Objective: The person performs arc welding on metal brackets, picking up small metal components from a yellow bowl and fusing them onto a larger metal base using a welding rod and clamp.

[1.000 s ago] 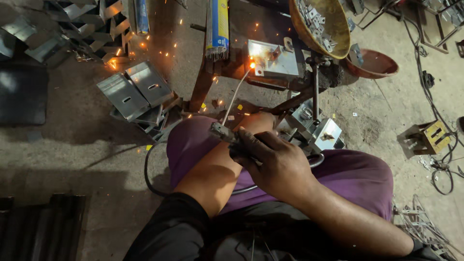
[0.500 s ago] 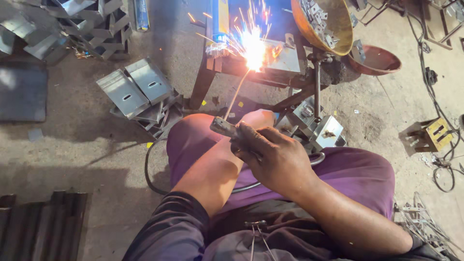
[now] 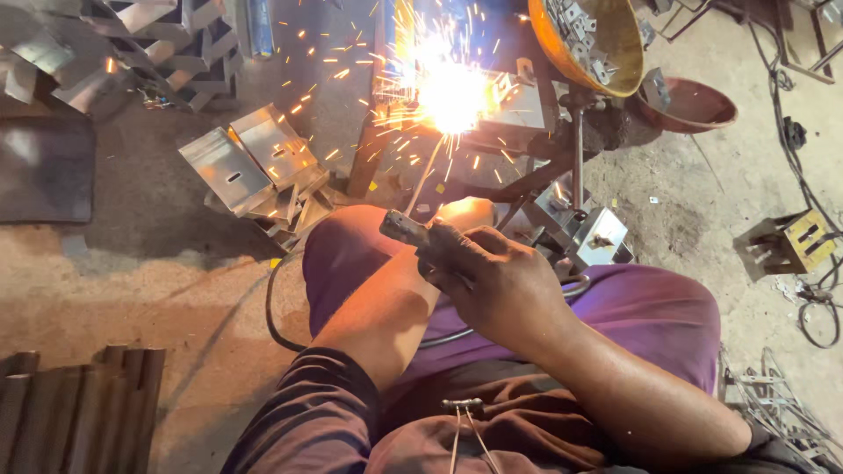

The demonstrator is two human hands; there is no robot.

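A dark, worn electrode holder (image 3: pixel 413 233) lies slanted across the person's lap, clamped in the right hand (image 3: pixel 500 285). From its front end a thin welding rod (image 3: pixel 425 183) rises straight and tilted up to the right. The rod's tip meets a small grey metal box (image 3: pixel 518 101) on the stand, where a white-hot arc throws orange sparks.

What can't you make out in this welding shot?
Head view:
- Weld joint on the metal piece: washed out by spark glare.
- Left hand: mostly behind the right hand and electrode holder.
- Small parts in the orange bowl: too small; bowl cut by the top edge.
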